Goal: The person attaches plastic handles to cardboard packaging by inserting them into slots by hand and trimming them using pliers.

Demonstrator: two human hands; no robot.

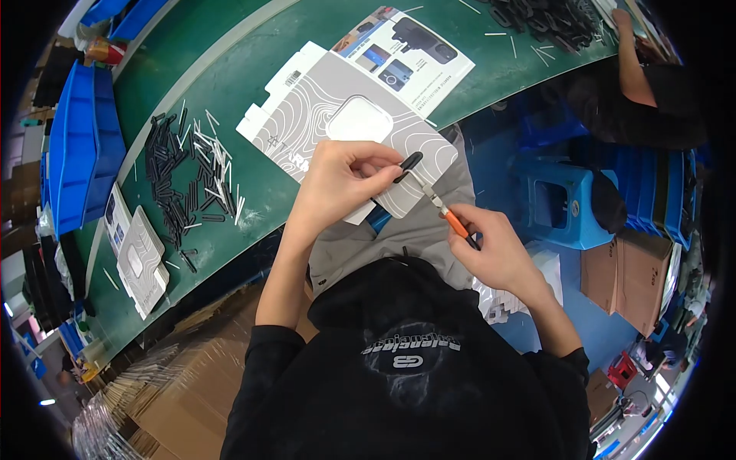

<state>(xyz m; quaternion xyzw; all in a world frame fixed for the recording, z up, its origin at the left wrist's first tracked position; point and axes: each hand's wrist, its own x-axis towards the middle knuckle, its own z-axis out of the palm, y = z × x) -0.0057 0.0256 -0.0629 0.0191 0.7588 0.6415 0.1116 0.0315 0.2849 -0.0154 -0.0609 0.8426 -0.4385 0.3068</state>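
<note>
My left hand (341, 182) pinches a small black oblong part (412, 162) above a grey printed card sheet (307, 115). In my right hand (491, 249) is an orange-handled tool (457, 224), its metal end touching or very close to the black part. The card sheet has white contour lines and a rounded white panel, and lies partly over the table edge and my lap. Beneath its upper side is a second printed sheet (437, 80) with pictures of a phone case. Exactly how the tool tip meets the part is too small to tell.
On the green table (253, 46) lie a pile of black parts and white sticks (188, 172), more black parts (548, 23) at the far right, and folded cards (138, 257). Blue bins (84, 146) stand left; a blue stool (563, 203) and cartons (629, 276) right. Another person's arm (632, 69) shows upper right.
</note>
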